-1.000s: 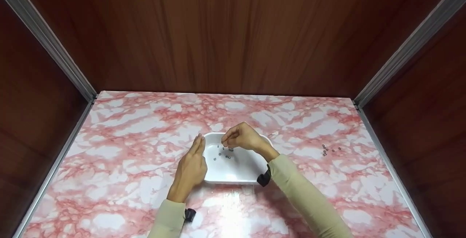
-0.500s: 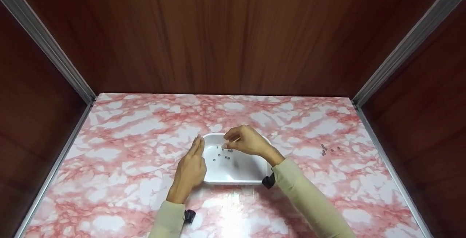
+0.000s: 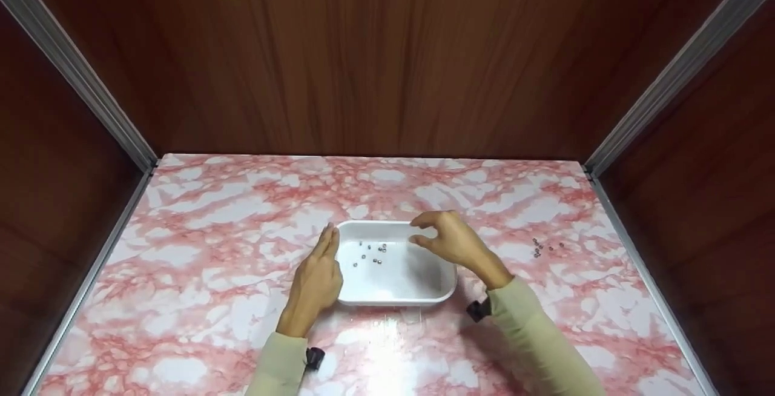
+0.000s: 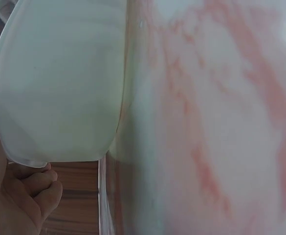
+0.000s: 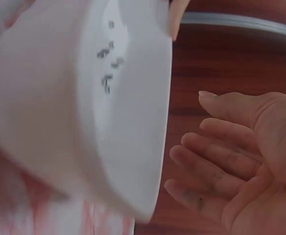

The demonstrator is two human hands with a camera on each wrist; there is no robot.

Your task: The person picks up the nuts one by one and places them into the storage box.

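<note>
Left hand (image 3: 316,279), fingers extended along the left wall of the white tray (image 3: 393,301), probably steadying it; small metallic pieces (image 3: 379,261) inside, likely kept together by its walls; right hand (image 3: 453,240) spread, empty, at its far-right rim; loose pieces (image 3: 537,254) well right of it.

White rounded-rectangular tray (image 3: 396,293): 1. Small grey metallic pieces (image 3: 363,257) inside tray: about 9. Similar loose pieces (image 3: 540,247) right of tray: about 7. Bare hands at tray: 2 (left hand (image 3: 316,279), right hand (image 3: 454,240)).
</note>
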